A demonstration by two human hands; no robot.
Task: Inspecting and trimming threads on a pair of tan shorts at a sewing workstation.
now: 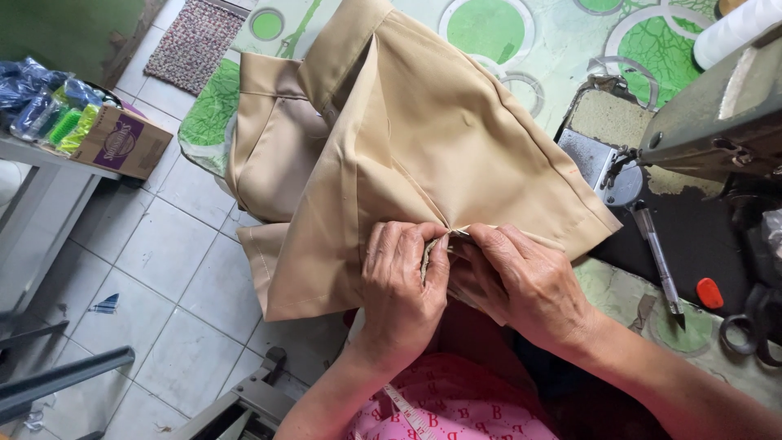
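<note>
Here both hands pinch one fold: left hand (401, 281) and right hand (513, 277) touching, tan garment (423, 138) stretching away from them.

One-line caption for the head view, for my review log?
Both hands, left hand and right hand, pinch a seam of tan garment beside a sewing machine.

Tan garment (423, 147); green-circle patterned tablecloth (570, 41); pink printed clothing (456, 407); orange-capped tool (709, 293); grey-white floor tiles (171, 269).

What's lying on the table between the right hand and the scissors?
In the head view, a pen-like metal tool and a small orange piece lie between the right hand and the scissors.
</note>
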